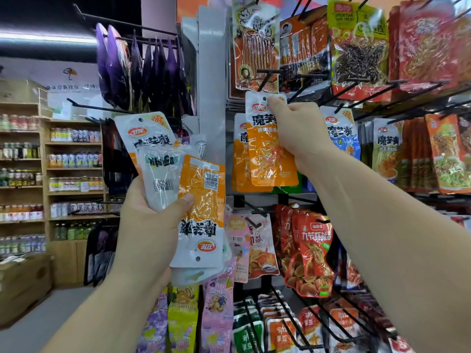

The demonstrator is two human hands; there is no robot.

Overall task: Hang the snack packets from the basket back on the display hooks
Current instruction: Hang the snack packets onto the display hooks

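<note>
So the person's right hand [293,123] is up at about 1 o'clock from the middle of the view, thumb and fingers pinching the top edge of an orange-and-white snack packet [270,154] right beside its hang hole. The black display hook [263,81] sits just at 12 o'clock from that hole, and the hole isn't on it yet. More of the same orange packets [240,164] hang behind it, with blue ones [341,133] at 3 o'clock of the hand.

The left hand [153,220] is down at 8 o'clock, fingers and thumb wrapped around a bunch of packets [201,200] fanned out every which way, one of them upside down. Purple bags [142,70] hang at 11 o'clock, red packets [311,250] at 5 o'clock, and drink shelves [74,159] are way off at 9 o'clock
</note>
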